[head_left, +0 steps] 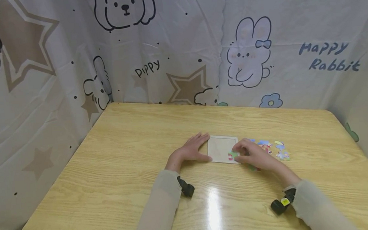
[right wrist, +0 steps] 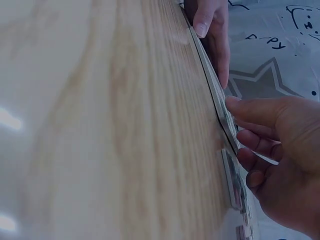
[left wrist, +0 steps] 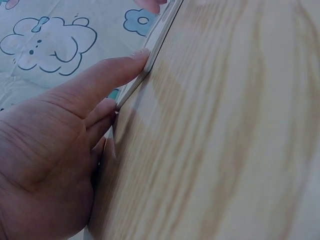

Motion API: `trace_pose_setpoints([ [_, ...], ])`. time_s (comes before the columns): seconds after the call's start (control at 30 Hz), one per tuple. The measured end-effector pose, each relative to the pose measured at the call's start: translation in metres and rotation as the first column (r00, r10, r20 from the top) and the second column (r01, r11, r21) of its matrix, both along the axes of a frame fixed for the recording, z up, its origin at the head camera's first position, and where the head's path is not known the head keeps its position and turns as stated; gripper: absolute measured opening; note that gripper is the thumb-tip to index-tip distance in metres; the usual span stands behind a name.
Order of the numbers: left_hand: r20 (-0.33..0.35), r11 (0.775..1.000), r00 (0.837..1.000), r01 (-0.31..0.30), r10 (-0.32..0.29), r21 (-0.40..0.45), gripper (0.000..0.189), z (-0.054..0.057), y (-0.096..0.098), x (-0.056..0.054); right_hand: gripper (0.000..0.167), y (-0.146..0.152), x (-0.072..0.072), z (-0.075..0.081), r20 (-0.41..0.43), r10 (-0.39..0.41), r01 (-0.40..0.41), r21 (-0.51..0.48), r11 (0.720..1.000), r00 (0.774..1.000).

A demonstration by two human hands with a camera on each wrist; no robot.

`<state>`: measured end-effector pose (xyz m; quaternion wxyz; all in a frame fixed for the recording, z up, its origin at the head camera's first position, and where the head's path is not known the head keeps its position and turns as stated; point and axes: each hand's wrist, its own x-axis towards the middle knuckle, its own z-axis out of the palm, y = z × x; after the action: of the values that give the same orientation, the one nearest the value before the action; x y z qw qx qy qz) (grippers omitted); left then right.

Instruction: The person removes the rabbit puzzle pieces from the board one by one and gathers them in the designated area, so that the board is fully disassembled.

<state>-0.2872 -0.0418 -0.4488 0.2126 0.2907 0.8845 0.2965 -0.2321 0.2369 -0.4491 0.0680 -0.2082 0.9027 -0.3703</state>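
A pale square puzzle tray (head_left: 219,146) lies flat on the table. My left hand (head_left: 191,149) rests at its left side, thumb and fingers spread and touching the edge; the left wrist view shows the thumb (left wrist: 117,70) against the rim. In the tray's lower right corner sits a green and pink puzzle piece (head_left: 231,156). My right hand (head_left: 255,155) pinches this piece between thumb and curled fingers, partly covering it. From the right wrist view, the right thumb (right wrist: 255,110) is over the tray edge, and the piece itself cannot be made out.
Several loose puzzle pieces (head_left: 282,154) lie on the wooden table (head_left: 135,147) right of the tray, some behind my right hand. A printed curtain (head_left: 178,40) hangs along the table's back and sides. Small black cameras (head_left: 186,188) are strapped to both wrists.
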Motion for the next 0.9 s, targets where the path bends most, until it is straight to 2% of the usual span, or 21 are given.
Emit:
trace_pose_setpoints([
  [0.2,-0.003,1.000,1.000,0.003,-0.003,-0.010,0.090,-0.002,0.000,0.000,0.031,-0.003,-0.001,0.002,0.060,0.008,-0.009,0.016,1.000,0.998],
  [0.4,0.001,1.000,1.000,0.006,-0.006,-0.007,0.090,0.000,0.001,0.000,0.030,-0.004,0.000,0.003,0.068,0.017,-0.016,-0.006,1.000,0.998],
  [0.6,-0.006,1.000,1.000,0.017,-0.017,-0.015,0.090,0.001,0.001,0.000,0.028,-0.008,0.003,0.003,0.007,-0.005,0.005,0.011,1.000,1.000],
  [0.9,-0.001,1.000,1.000,0.003,-0.003,-0.013,0.090,0.000,0.000,0.000,0.020,-0.017,0.003,0.005,-0.088,-0.015,0.017,0.020,1.000,0.996],
])
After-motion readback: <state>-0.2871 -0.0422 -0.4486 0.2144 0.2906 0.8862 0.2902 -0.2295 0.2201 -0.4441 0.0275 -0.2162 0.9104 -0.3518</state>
